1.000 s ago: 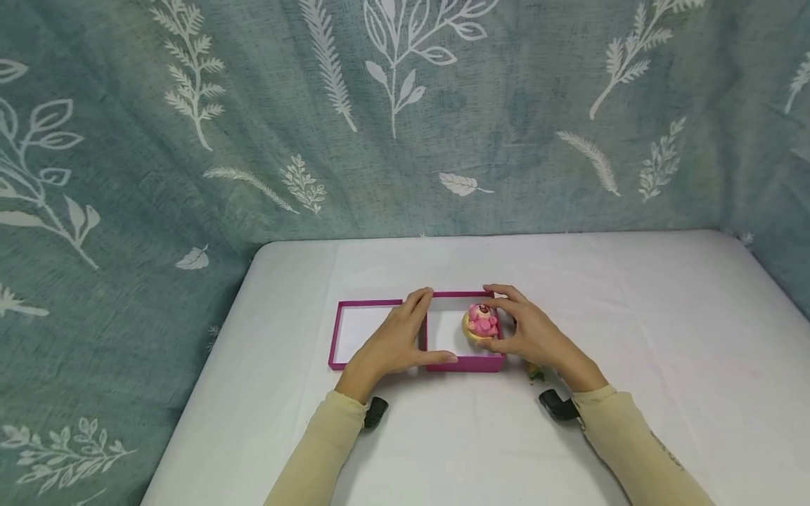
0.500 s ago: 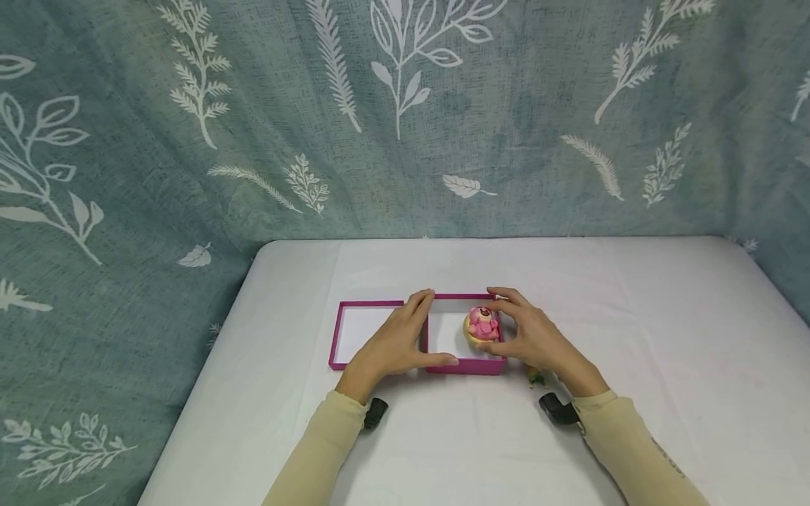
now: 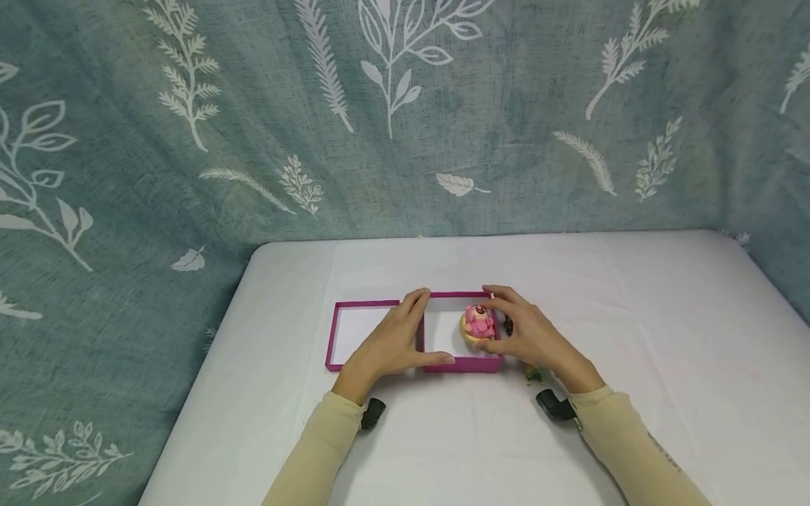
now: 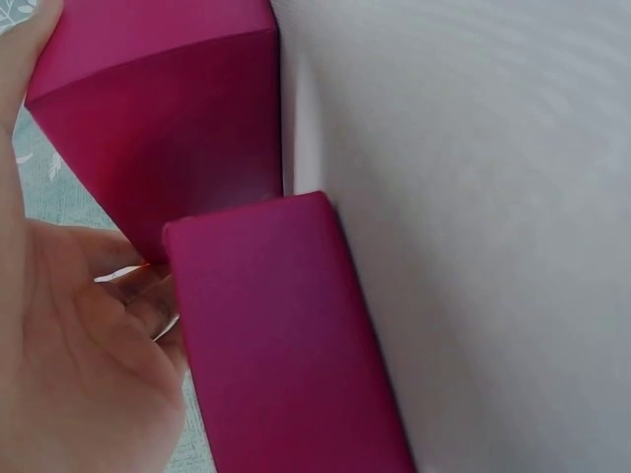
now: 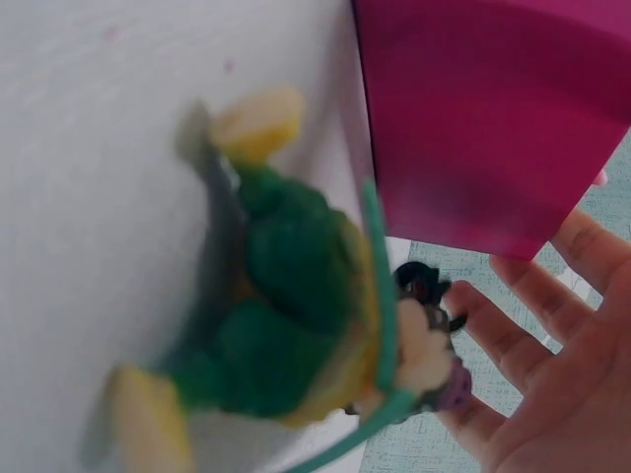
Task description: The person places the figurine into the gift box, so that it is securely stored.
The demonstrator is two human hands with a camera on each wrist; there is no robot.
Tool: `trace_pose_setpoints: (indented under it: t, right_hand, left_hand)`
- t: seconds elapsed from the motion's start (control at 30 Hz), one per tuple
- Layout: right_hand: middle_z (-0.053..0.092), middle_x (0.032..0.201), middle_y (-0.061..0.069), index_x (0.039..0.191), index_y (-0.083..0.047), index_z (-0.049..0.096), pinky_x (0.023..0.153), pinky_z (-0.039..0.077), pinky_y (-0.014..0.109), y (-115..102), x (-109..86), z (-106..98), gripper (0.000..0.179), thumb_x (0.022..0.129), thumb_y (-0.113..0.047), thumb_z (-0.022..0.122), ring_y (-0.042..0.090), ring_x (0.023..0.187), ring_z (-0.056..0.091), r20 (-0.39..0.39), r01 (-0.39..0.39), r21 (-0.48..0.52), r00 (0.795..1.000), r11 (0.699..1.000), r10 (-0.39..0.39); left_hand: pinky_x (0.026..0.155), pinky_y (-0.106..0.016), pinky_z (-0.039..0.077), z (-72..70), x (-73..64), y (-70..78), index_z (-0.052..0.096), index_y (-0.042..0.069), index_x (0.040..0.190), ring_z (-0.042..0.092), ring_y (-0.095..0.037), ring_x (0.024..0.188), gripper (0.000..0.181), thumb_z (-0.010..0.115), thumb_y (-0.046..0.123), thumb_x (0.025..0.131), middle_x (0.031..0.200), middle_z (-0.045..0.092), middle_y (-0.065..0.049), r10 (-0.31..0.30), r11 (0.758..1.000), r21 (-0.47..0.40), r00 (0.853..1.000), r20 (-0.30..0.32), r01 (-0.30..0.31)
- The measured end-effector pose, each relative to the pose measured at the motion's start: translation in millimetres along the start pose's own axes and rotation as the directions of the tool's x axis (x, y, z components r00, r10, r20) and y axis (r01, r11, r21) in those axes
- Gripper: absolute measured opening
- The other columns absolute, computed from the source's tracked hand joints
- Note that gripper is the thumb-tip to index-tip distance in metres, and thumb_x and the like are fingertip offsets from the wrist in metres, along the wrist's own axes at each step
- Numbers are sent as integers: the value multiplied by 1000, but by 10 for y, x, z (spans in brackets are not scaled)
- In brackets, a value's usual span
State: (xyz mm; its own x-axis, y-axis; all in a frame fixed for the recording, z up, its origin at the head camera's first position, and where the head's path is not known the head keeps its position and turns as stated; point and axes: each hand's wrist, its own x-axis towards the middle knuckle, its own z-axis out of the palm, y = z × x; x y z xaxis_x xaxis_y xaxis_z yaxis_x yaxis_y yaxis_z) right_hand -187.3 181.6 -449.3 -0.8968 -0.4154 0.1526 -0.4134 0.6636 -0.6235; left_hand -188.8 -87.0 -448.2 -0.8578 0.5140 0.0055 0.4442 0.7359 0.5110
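Note:
A pink bear figurine (image 3: 479,323) on a round yellow base sits at the right inside the open magenta box (image 3: 465,364). My right hand (image 3: 534,336) reaches over the box's right wall and pinches the figurine, thumb at its base and a finger by its head. In the right wrist view, other fingers spread behind the magenta wall. My left hand (image 3: 394,342) grips the box at its left end, thumb along the front wall and fingertips at the back corner. Left of it lies the white-lined magenta lid (image 3: 331,344), partly hidden by that hand.
A green and yellow toy figure (image 5: 296,286) lies on the white table (image 3: 633,316) beside the box, under the right wrist. Farther off, a small dark item (image 5: 422,281) shows near the right fingertips. A patterned teal cloth (image 3: 405,169) hangs behind the table.

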Motion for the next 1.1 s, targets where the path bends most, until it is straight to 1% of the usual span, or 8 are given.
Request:
trace_pose_setpoints:
  t: [0.1, 0.2, 0.4, 0.6, 0.77, 1.0, 1.1]
  right_hand:
    - [39, 152, 11, 132, -10, 61, 103, 43, 59, -13, 8, -9, 69, 73, -37, 87, 37, 134, 45, 4, -12, 1, 1000, 1000, 12]
    - [38, 152, 12, 132, -11, 60, 105, 40, 62, -22, 14, -17, 70, 73, -38, 86, 38, 136, 42, 7, -21, 1, 1000, 1000, 21]
    - [38, 152, 13, 132, -11, 60, 105, 39, 62, -25, 13, -24, 69, 74, -37, 86, 39, 136, 42, 0, -21, -3, 1000, 1000, 21]
    - [38, 152, 13, 133, -10, 60, 104, 39, 64, -22, -5, -8, 69, 73, -35, 86, 40, 137, 41, 4, -25, -1, 1000, 1000, 25]
    - [38, 152, 12, 131, -8, 61, 104, 37, 66, -32, -9, -13, 70, 72, -35, 87, 41, 135, 41, -8, -20, -41, 1000, 999, 20]
    - [39, 152, 9, 130, -6, 63, 105, 33, 68, -69, -9, -40, 71, 71, -38, 87, 39, 134, 42, -17, -13, -89, 1000, 996, 12]
    - [40, 151, 9, 128, -6, 64, 105, 33, 68, -73, 4, -39, 70, 70, -37, 88, 39, 134, 42, -23, 1, -109, 1000, 994, -4]
  left_hand:
    - [115, -46, 34, -11, -1, 6, 15, 12, 158, 33, -27, 145, 118, 67, 75, 73, 162, 19, -1, 2, 1000, 0, 1000, -7, -2]
    - [115, -46, 34, -13, 2, 6, 15, 13, 158, 33, -27, 144, 118, 67, 75, 72, 162, 19, -1, 2, 1000, 1, 1000, -9, -2]
    - [115, -46, 34, -12, 9, 3, 15, 12, 158, 33, -27, 145, 118, 66, 76, 73, 163, 19, -2, 15, 1000, 3, 1000, -16, -15]
    - [115, -45, 35, -3, 4, 9, 15, 11, 158, 34, -26, 144, 117, 67, 73, 74, 162, 19, -2, 16, 1000, 0, 1000, -12, -16]
    - [115, -45, 35, 1, -4, 16, 15, 11, 158, 34, -25, 145, 116, 68, 72, 75, 162, 19, -2, 6, 1000, -2, 1000, -6, -6]
    - [115, -44, 35, 9, -6, 21, 14, 12, 158, 33, -24, 145, 116, 67, 73, 74, 162, 18, -1, 2, 1000, -1, 1000, 2, -2]
    - [115, -44, 34, 14, -5, 16, 14, 12, 158, 32, -24, 146, 117, 67, 73, 74, 163, 18, -1, 2, 1000, -1, 1000, 1, -2]
